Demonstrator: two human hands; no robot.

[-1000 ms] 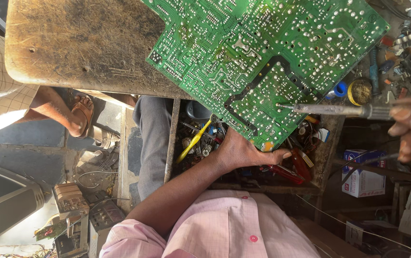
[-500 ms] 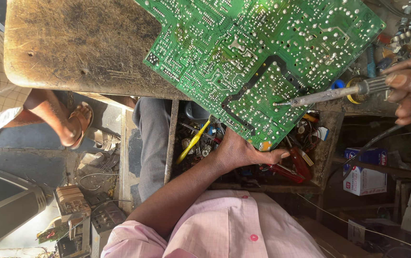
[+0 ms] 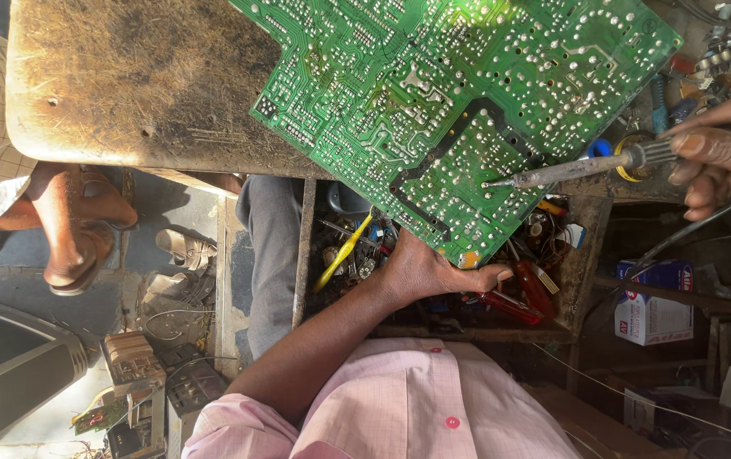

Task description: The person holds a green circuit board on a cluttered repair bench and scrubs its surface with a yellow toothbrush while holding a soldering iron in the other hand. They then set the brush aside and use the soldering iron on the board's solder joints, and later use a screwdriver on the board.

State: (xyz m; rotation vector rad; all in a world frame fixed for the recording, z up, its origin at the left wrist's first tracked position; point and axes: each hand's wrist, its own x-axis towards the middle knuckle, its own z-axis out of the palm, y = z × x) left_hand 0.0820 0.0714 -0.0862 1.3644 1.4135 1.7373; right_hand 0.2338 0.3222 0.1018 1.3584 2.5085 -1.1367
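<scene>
A large green circuit board (image 3: pixel 433 102) lies solder side up, overhanging the edge of a worn wooden bench top (image 3: pixel 127 85). My left hand (image 3: pixel 433 274) grips the board's near edge from below, thumb out to the right. My right hand (image 3: pixel 722 153) at the right edge of the view holds a soldering iron (image 3: pixel 569 170) by its handle. The iron's tip touches the board by a black curved slot near the board's lower right part.
Under the board an open wooden box (image 3: pixel 586 255) holds a yellow-handled tool (image 3: pixel 344 253), red-handled tools (image 3: pixel 523 293) and loose parts. Small cartons (image 3: pixel 650 302) sit at right. Another person's sandalled foot (image 3: pixel 72 221) rests at left, with scrap electronics (image 3: pixel 136 374) on the floor.
My right hand has risen and tilted the soldering iron, whose tip stays on the board near the slot. The foot at left shifted. My left hand keeps its grip.
</scene>
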